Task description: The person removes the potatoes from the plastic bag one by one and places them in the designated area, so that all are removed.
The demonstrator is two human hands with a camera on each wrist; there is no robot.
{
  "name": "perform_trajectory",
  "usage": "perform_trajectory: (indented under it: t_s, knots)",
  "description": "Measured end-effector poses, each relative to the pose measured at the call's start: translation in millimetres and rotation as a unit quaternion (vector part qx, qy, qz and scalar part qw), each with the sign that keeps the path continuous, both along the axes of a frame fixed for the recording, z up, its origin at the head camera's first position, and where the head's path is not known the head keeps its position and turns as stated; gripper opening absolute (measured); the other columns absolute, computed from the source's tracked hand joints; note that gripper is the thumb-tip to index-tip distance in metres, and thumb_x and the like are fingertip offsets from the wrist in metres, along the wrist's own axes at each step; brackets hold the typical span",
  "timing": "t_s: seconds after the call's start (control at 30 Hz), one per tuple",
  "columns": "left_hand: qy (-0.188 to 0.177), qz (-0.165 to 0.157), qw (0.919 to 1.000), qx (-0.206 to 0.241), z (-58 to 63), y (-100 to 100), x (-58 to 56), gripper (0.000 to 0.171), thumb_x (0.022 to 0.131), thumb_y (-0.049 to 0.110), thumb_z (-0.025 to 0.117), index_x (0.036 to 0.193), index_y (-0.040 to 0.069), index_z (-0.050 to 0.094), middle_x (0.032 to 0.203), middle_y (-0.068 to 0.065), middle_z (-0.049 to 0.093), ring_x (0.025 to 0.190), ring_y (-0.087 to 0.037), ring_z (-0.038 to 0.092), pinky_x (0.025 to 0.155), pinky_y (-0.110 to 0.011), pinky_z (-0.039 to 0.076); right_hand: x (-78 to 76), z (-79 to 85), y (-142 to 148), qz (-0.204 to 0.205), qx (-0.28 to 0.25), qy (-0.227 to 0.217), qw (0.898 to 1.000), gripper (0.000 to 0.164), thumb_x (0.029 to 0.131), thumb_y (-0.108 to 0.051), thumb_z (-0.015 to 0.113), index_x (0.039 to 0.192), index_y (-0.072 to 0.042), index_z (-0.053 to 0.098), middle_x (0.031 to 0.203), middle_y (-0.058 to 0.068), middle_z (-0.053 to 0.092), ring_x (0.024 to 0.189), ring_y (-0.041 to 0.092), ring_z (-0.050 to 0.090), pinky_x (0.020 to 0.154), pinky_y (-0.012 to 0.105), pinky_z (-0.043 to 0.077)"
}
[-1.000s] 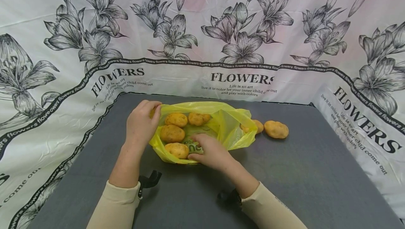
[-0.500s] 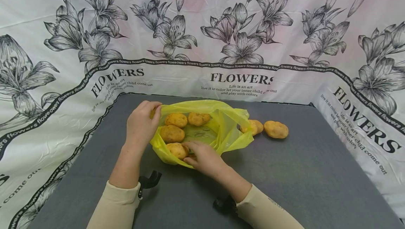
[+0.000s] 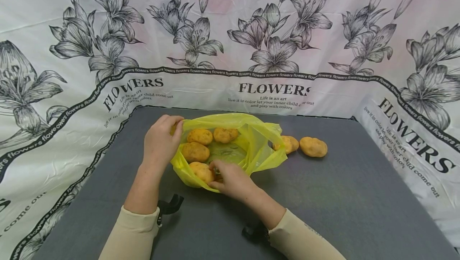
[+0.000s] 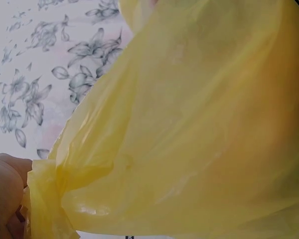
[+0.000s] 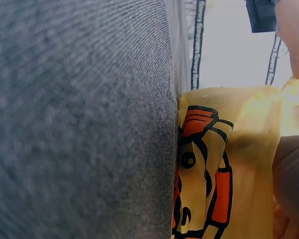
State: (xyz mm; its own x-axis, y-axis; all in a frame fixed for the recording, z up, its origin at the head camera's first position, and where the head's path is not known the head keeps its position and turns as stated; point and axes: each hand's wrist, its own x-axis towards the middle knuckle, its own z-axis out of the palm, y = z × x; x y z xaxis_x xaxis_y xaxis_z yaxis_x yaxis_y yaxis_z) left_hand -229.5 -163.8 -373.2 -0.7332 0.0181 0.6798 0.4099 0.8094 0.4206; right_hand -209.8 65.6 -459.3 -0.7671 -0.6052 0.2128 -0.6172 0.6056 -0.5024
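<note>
A yellow plastic bag (image 3: 260, 157) lies on its side with its mouth spread open, several potatoes inside. My left hand (image 3: 161, 140) grips the bag's rim at the left, gathered plastic showing between thumb and fingers in the left wrist view. Inside the near edge, my right hand (image 3: 235, 182) has thumb and fingers on the right end of the nearest potato (image 3: 201, 171). Behind it lie a potato (image 3: 195, 152), another potato (image 3: 199, 136) and a knobbly potato (image 3: 225, 135). The right wrist view shows the bag's printed outer side (image 5: 254, 194); the right fingertips are hidden there.
To the right of the bag, two potatoes rest on the grey tabletop (image 3: 338, 196): one potato (image 3: 292, 144) partly behind the plastic, the other potato (image 3: 313, 147) fully visible. A flower-printed sheet (image 3: 201, 88) rises behind and along the sides of the table.
My right hand has moved left from the bag's middle to the nearest potato and closed on its end. That potato has tilted slightly. The left hand keeps its place on the rim.
</note>
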Motion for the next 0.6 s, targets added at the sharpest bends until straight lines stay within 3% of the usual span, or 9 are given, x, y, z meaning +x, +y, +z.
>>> perform_trajectory:
  t_s: [0.13,0.23,0.43,0.6]
  knots:
    - [0.003,0.001,1.0000,0.004,-1.1,-1,-0.3,0.015,0.101,0.012,0.067,0.109,0.003,0.076,0.097,-0.011,0.070,0.086,-0.029,0.066,0.073,-0.046,0.056,-0.7,3.3,1,0.005,0.005,-0.019,1.000,0.041,0.089,-0.021,0.083,0.124,-0.012,0.063,0.109,-0.001,0.069,0.098,0.014,0.068,0.083,0.028,0.057]
    - [0.003,0.002,1.0000,0.007,-2.3,-2,-0.6,0.015,0.101,0.012,0.067,0.109,0.003,0.076,0.097,-0.011,0.070,0.086,-0.029,0.066,0.074,-0.046,0.056,-2.2,8.0,4,0.017,0.010,-0.016,1.000,0.044,0.088,-0.019,0.082,0.128,-0.009,0.065,0.106,-0.001,0.067,0.096,0.016,0.066,0.083,0.030,0.055]
    - [0.001,0.003,1.0000,0.009,-1.7,-3,-0.5,0.016,0.101,0.012,0.066,0.109,0.003,0.076,0.097,-0.011,0.070,0.086,-0.029,0.066,0.076,-0.046,0.056,-5.8,19.7,13,0.034,0.013,-0.014,0.999,0.039,0.087,-0.019,0.083,0.122,-0.009,0.069,0.095,-0.002,0.064,0.089,0.021,0.062,0.076,0.034,0.051]
    - [0.004,0.002,0.9999,0.011,-1.0,-4,-1.4,0.016,0.101,0.012,0.067,0.109,0.003,0.076,0.096,-0.011,0.070,0.086,-0.029,0.065,0.076,-0.046,0.056,-8.3,28.7,22,0.025,-0.004,-0.016,1.000,0.044,0.083,-0.013,0.085,0.124,-0.008,0.069,0.106,0.001,0.068,0.094,0.019,0.063,0.082,0.035,0.053]
